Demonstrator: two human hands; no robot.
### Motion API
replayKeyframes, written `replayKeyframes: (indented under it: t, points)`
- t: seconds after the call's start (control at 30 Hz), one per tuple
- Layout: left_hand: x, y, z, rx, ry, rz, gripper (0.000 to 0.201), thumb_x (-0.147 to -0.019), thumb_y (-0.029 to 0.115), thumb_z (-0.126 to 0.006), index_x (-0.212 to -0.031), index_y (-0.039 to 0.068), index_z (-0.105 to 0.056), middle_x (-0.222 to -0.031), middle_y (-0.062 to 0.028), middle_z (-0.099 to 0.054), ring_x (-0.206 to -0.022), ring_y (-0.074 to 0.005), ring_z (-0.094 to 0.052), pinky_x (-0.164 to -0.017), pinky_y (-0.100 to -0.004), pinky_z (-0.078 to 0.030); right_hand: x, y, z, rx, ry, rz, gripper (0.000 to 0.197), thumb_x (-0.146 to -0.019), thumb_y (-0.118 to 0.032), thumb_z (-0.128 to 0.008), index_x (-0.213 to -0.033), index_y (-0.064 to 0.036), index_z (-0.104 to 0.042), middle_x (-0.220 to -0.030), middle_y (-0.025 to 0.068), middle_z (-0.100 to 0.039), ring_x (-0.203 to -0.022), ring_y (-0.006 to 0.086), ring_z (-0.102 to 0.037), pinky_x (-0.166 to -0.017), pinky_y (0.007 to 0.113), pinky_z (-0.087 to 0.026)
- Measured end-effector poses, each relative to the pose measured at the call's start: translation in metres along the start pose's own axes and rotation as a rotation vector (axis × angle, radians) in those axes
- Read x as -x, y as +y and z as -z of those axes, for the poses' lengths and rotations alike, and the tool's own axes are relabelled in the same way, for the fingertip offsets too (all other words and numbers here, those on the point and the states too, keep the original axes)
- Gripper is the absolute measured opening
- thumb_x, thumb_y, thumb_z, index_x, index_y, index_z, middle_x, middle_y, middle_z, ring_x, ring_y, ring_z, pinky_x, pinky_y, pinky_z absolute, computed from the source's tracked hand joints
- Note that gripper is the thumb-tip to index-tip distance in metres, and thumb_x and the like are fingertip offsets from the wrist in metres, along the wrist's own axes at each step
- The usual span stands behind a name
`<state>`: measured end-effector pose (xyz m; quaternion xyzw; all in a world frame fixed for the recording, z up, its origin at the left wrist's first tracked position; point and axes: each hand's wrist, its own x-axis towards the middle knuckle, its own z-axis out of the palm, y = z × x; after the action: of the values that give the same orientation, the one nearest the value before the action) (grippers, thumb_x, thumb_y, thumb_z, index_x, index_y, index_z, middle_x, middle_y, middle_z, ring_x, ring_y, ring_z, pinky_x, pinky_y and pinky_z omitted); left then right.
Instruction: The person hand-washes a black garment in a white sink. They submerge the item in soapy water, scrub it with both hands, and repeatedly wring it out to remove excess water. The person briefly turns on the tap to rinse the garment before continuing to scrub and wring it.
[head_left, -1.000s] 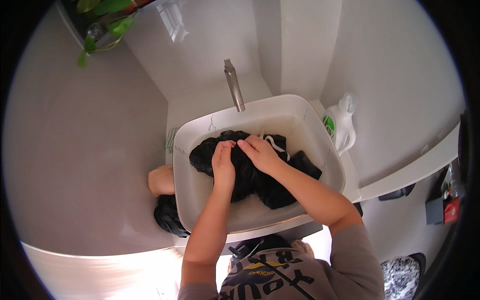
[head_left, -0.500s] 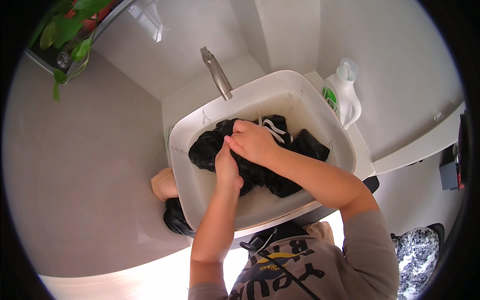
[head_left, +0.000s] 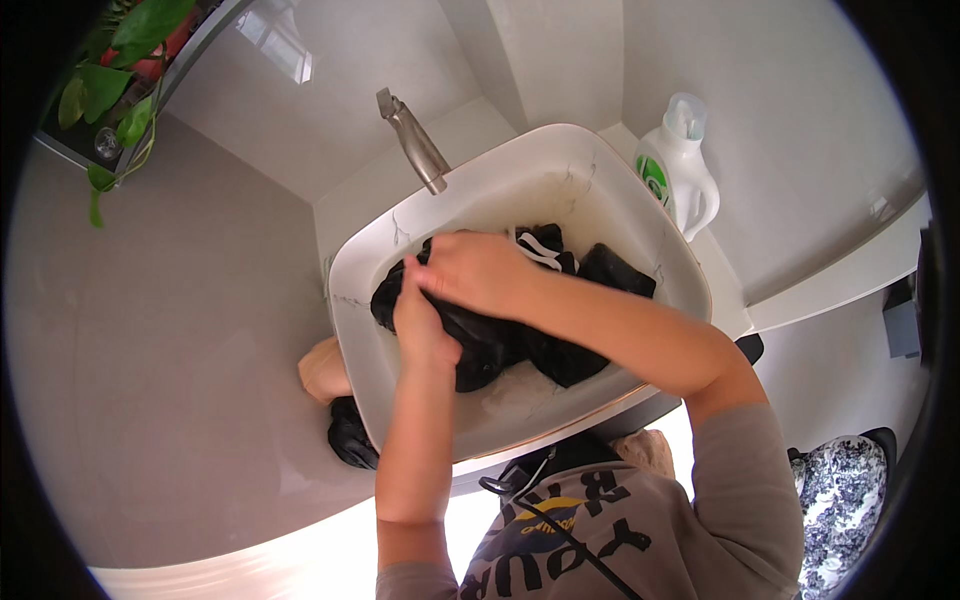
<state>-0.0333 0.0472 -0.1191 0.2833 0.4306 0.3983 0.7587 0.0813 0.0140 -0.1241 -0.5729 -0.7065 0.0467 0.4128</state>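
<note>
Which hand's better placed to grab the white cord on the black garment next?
Right hand, likely: it lies on the black garment right beside the white cord. Left hand grips cloth nearer the sink front, farther off.

One head-worn fisheye camera looks steeply down from just above the person's chest onto a white basin point(head_left: 640, 215), close enough that it fills the centre. It faces the wall behind the tap point(head_left: 412, 140); straight edges bow toward the dark rim.

garment point(head_left: 500, 340) black, white cord | basin point(head_left: 520, 410) white | bottle point(head_left: 680, 170) white, green label | tap point(head_left: 412, 140) grey
</note>
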Motion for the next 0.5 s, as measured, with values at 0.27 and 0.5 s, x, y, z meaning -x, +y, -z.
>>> replayKeyframes:
  t: [0.27, 0.5]
  points:
    - [-0.025, 0.015, 0.020, -0.082, -0.133, -0.189, 0.028, -0.093, 0.027, -0.058, -0.073, 0.009, -0.050, -0.081, -0.0026, -0.059, -0.077, -0.0145, -0.055, -0.074, -0.0283, -0.047, 0.018, 0.059, -0.015, -0.501, -0.183, -0.234, 0.062, -0.093, -0.054, -0.043, -0.076, 0.0032, -0.058, -0.069, 0.0158, -0.058, -0.072, 0.0310, -0.057, -0.070, 0.042, -0.042]
    - [-0.027, -0.020, 0.012, -0.785, -0.045, -0.582, 0.022, -0.093, 0.021, -0.059, -0.088, -0.001, -0.059, -0.088, -0.0033, -0.059, -0.082, -0.0118, -0.050, -0.076, -0.0239, -0.041, 0.013, 0.058, -0.006, -0.599, 0.037, -0.552, 0.049, -0.094, -0.037, -0.052, -0.063, 0.0007, -0.048, -0.063, 0.0032, -0.047, -0.059, 0.0137, -0.045, -0.054, 0.033, -0.038]
